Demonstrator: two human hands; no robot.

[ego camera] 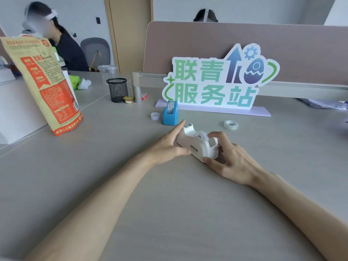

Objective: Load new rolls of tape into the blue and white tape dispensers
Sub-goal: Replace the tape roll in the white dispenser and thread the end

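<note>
The white tape dispenser (197,145), marked VIVID, lies on the grey table (169,194) between both hands. My left hand (167,146) grips its left side, index finger stretched along the cutter end. My right hand (228,159) holds its rear end, thumb under the base and fingers over the top, where a pale tape roll (201,134) sits in the cradle. Behind stands the blue tape dispenser (170,114) with a roll in it. A loose tape roll (231,125) lies flat to the right. A small white core (155,116) rests left of the blue dispenser.
A large cut-out sign (216,81) on a lilac base stands behind the dispensers. An orange and tan bag (45,81) stands at the left. A black mesh cup (117,89), a small yellow-lidded pot (128,99) and a divider post lie further back. Two people sit beyond the table.
</note>
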